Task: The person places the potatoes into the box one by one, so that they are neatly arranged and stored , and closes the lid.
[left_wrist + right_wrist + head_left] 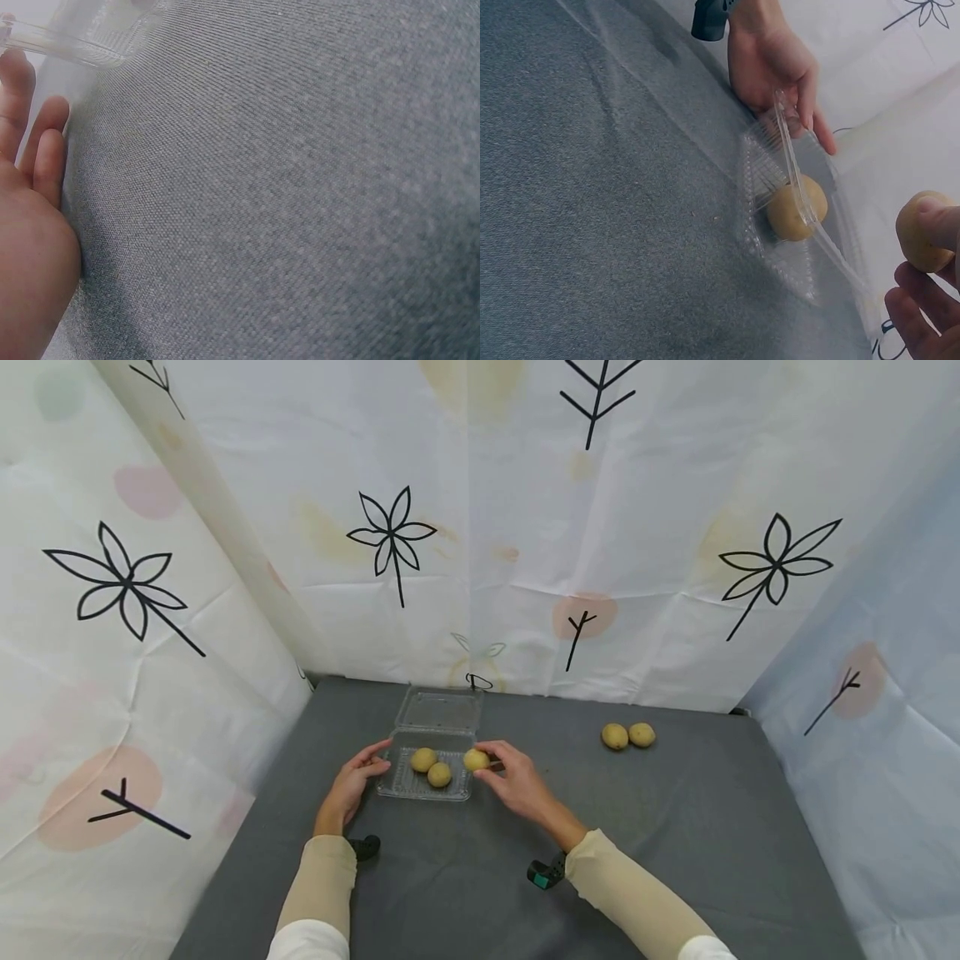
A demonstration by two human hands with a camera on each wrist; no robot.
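Note:
A clear plastic clamshell container (pixel 405 791) lies on the table with its lid (pixel 438 710) folded back. Inside its base, two yellow potatoes (pixel 439 775) touch each other. My right hand (pixel 517 781) pinches another potato (pixel 476 760) between thumb and fingers, above the container's right side; the right wrist view shows this potato (pixel 924 232) apart from the rim. At the container's left side is my left hand (pixel 356 783), its fingers (pixel 15 97) extended and touching the rim. In the left wrist view only a corner of the container (pixel 105 56) shows.
Two more potatoes (pixel 628 737) sit side by side on the grey cloth-covered table (pixel 675 827), toward the back right. White patterned curtains (pixel 510 527) hang behind the table and on both sides.

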